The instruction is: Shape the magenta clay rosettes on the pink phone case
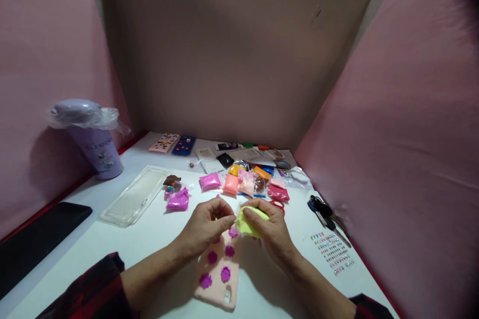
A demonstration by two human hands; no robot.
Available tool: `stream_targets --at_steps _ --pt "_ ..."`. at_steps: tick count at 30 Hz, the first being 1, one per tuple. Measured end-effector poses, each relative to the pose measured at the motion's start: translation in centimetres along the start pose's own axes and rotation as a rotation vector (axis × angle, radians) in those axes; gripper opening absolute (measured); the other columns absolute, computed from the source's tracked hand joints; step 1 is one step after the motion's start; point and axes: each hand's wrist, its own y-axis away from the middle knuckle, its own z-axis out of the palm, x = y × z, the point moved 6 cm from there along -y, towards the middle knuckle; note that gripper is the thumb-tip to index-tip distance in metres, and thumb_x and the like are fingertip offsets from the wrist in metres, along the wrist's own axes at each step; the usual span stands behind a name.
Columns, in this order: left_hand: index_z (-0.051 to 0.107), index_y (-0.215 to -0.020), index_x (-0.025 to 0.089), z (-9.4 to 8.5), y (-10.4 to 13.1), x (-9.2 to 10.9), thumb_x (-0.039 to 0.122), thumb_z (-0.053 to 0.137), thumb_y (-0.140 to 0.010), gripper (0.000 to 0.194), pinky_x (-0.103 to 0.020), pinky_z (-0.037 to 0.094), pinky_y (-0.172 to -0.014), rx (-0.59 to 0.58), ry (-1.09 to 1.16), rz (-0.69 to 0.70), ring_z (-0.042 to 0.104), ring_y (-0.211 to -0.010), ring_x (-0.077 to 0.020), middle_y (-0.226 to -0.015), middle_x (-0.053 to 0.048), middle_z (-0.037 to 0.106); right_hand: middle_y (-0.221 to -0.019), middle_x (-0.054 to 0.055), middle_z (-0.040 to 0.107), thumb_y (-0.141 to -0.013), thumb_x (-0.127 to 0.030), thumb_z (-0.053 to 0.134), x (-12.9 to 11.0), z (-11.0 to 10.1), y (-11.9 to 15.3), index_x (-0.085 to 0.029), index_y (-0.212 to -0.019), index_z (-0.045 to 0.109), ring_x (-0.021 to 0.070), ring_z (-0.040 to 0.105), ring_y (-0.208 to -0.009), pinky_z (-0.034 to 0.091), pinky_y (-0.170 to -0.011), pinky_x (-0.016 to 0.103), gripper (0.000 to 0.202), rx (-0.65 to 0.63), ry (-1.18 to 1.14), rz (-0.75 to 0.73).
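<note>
My right hand [275, 229] is closed around a clear packet of neon yellow modelling clay [250, 223], with the thumb pressed on its front. My left hand [207, 224] is closed in a pinch at the left edge of that packet; its fingertips meet the clear wrapper. Below both hands a pale pink clay-covered phone case [219, 286] lies on the white table, dotted with ragged purple clay blobs [225, 274]. Its upper part is hidden behind my hands. A camera cutout shows at its near right corner.
Several clay packets [210, 182] lie behind my hands, with red scissors [277, 205] partly hidden. At left are an opened purple packet [178, 200], a clear case [134, 197], a black phone-like slab [41, 239] and a lilac tumbler [99, 152]. Keys [325, 217] and gem stickers [333, 250] lie at right.
</note>
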Motion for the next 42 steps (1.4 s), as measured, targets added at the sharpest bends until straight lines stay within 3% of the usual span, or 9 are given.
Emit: stream_targets --at_steps 3,7,14,23,28,34,39,42 --pt "0.054 -0.081 0.015 0.01 -0.10 -0.24 0.033 0.067 -0.074 0.023 -0.019 0.032 -0.048 0.000 0.021 -0.015 0.042 -0.052 -0.0069 -0.061 0.006 0.049 -0.072 0.000 0.062 -0.075 -0.038 0.069 -0.22 0.31 0.35 -0.019 -0.082 0.065 0.0114 0.055 -0.058 0.043 -0.050 0.021 0.021 -0.008 0.023 -0.024" --pt "0.053 -0.075 0.014 0.24 0.02 -0.41 0.036 0.064 -0.077 0.025 -0.018 0.029 -0.046 -0.066 0.013 -0.013 0.039 -0.050 -0.0056 -0.058 0.006 0.045 -0.076 0.000 0.062 -0.075 -0.036 0.070 -0.37 0.62 0.60 -0.018 -0.082 0.066 0.0117 0.055 -0.062 0.044 -0.053 0.021 0.019 -0.007 0.044 -0.040" --pt "0.055 -0.086 0.014 0.58 0.28 -0.83 0.041 0.065 -0.076 0.031 -0.016 0.019 -0.038 -0.163 0.106 -0.109 0.026 -0.040 -0.0019 -0.051 0.009 0.040 -0.062 -0.004 0.057 -0.076 -0.039 0.068 -0.18 0.20 0.10 -0.018 -0.080 0.062 0.0089 0.050 -0.050 0.040 -0.046 0.020 0.022 0.015 0.002 -0.016" --pt "0.054 -0.077 0.014 0.84 0.35 -0.49 0.042 0.069 -0.072 0.032 -0.015 0.019 -0.035 -0.186 0.182 -0.155 0.024 -0.036 -0.0018 -0.044 0.011 0.038 -0.062 -0.003 0.056 -0.075 -0.041 0.068 -0.43 0.50 0.24 -0.017 -0.078 0.061 0.0095 0.051 -0.050 0.039 -0.045 0.020 0.026 -0.028 0.023 -0.003" --pt "0.052 -0.070 0.015 0.73 0.21 -0.66 0.041 0.070 -0.070 0.032 -0.015 0.020 -0.034 -0.123 0.116 -0.113 0.029 -0.035 -0.0023 -0.044 0.009 0.042 -0.063 -0.003 0.056 -0.077 -0.040 0.066 -0.17 0.77 0.46 -0.017 -0.079 0.060 0.0087 0.050 -0.051 0.039 -0.046 0.020 0.023 -0.038 0.042 -0.010" --pt "0.050 -0.069 0.016 0.94 0.13 -0.97 0.047 0.064 -0.075 0.035 -0.015 0.018 -0.034 -0.149 0.161 -0.108 0.025 -0.034 -0.0022 -0.045 0.010 0.039 -0.065 -0.002 0.055 -0.079 -0.039 0.065 -0.14 0.58 0.31 -0.018 -0.078 0.060 0.0089 0.050 -0.054 0.039 -0.049 0.020 0.023 -0.024 0.068 -0.033" --pt "0.051 -0.069 0.016 0.76 0.26 -0.96 0.046 0.068 -0.072 0.035 -0.016 0.021 -0.036 -0.133 0.085 -0.127 0.032 -0.037 -0.0035 -0.048 0.008 0.043 -0.067 -0.002 0.054 -0.080 -0.042 0.063 -0.45 0.49 0.35 -0.018 -0.078 0.058 0.0085 0.049 -0.054 0.039 -0.048 0.020 0.024 -0.023 0.092 -0.045" --pt "0.047 -0.065 0.016 0.51 0.29 -0.73 0.047 0.065 -0.074 0.038 -0.017 0.019 -0.037 -0.135 0.101 -0.110 0.026 -0.038 -0.0028 -0.047 0.009 0.038 -0.071 -0.001 0.055 -0.081 -0.044 0.061 -0.62 0.58 0.31 -0.018 -0.083 0.057 0.0096 0.051 -0.057 0.041 -0.049 0.021 0.027 -0.037 0.117 -0.034"
